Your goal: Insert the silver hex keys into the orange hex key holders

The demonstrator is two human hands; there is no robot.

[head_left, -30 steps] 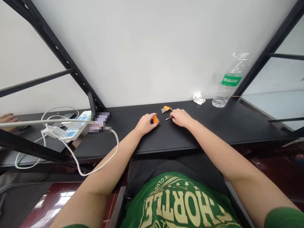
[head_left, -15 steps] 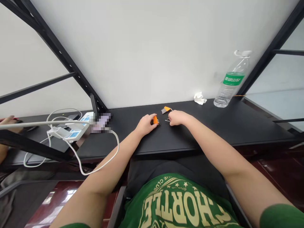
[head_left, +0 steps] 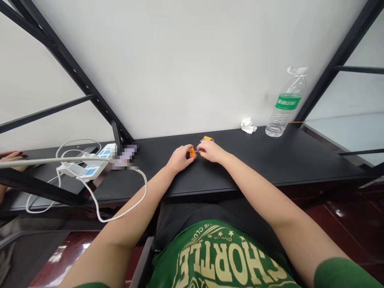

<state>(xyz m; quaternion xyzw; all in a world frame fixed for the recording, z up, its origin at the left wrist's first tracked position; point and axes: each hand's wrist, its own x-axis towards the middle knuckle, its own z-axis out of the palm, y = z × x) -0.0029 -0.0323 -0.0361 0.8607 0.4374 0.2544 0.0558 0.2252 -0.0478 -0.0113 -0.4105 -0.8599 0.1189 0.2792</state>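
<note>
On the black desk point(head_left: 270, 164) my left hand point(head_left: 179, 158) is closed on a small orange holder point(head_left: 191, 152). My right hand point(head_left: 211, 151) pinches a thin metal key right against that holder, the two hands almost touching. Just behind my right hand lies a second orange holder with a fan of metal keys point(head_left: 206, 139), partly hidden by my fingers.
A clear water bottle with a green label point(head_left: 284, 105) stands at the back right, a crumpled white tissue point(head_left: 248, 125) beside it. A white power strip with cables point(head_left: 90, 168) lies on the left. Another person's hand point(head_left: 10, 156) shows at the far left edge.
My right hand has moved left with the thin metal key and now meets the orange holder in my left hand. The view has shifted slightly.
</note>
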